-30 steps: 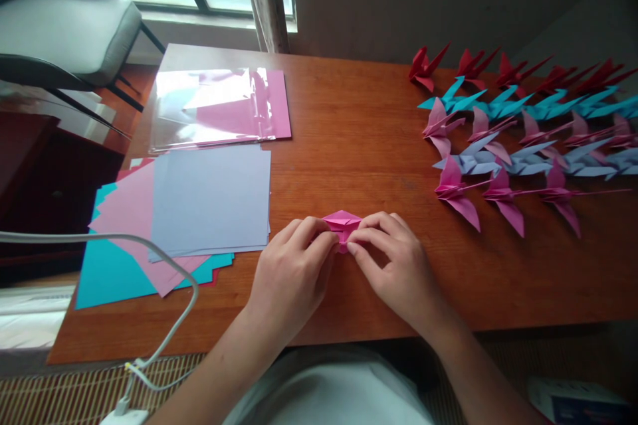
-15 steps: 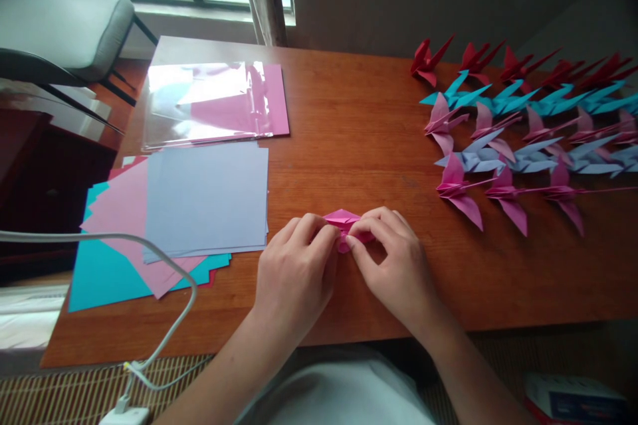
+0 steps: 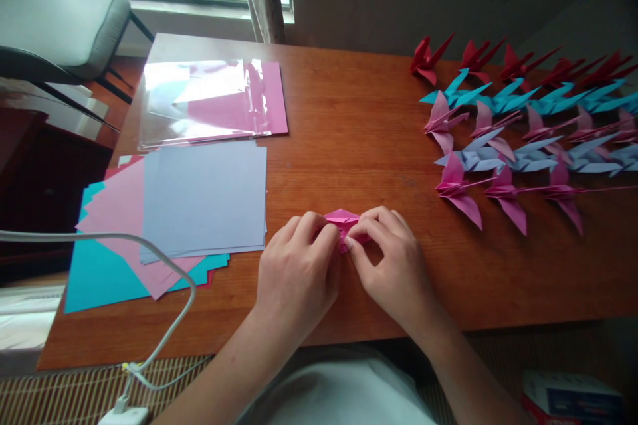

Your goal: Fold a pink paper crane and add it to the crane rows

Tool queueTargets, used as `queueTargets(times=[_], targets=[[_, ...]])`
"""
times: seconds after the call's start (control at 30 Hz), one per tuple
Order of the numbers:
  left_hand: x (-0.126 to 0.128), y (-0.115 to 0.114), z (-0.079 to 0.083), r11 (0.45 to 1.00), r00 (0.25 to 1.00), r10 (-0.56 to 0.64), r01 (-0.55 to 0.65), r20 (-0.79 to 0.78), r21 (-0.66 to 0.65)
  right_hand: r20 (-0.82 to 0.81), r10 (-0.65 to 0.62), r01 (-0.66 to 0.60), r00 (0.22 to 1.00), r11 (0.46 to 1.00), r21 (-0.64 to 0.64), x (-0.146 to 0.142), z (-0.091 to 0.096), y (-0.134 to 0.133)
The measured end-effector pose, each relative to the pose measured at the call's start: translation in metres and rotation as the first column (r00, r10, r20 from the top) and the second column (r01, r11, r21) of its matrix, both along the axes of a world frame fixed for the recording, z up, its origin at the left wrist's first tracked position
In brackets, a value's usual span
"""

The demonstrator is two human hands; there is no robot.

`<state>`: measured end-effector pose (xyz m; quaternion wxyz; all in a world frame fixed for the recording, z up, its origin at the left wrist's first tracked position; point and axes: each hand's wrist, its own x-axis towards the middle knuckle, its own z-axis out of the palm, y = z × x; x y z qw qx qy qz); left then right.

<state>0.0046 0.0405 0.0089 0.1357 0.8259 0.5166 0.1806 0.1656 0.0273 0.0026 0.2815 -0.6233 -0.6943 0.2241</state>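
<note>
Between my two hands, close to the table's front edge, is a piece of folded pink origami paper (image 3: 341, 216). My left hand (image 3: 300, 259) pinches its left side, thumb and fingers closed. From the right, my right hand (image 3: 393, 259) pinches it too, with thumb and index finger meeting near the paper's lower middle. The fingers hide much of the paper, so its full shape does not show. Off to the right, the nearest finished piece is a pink paper crane (image 3: 456, 189) at the left end of its row.
Rows of red cranes (image 3: 426, 61), turquoise cranes (image 3: 456, 94) and pale blue cranes (image 3: 481, 156) fill the table's right side. At left lie loose paper sheets (image 3: 207, 202) and a clear paper packet (image 3: 224, 103). A white cable (image 3: 174, 262) crosses the left front corner.
My hands keep nearly the same grip on the pink paper, with only slight finger movement. The view has shifted very slightly.
</note>
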Motion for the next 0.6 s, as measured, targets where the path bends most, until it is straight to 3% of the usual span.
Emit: queueTargets(times=[0.6], targets=[[0.0046, -0.0015, -0.0017, 0.998, 0.997, 0.055, -0.054, -0.057, 0.019, 0.040, -0.018, 0.020, 0.999, 0.999, -0.042, -0.0036, 0.0019, 0.0002]])
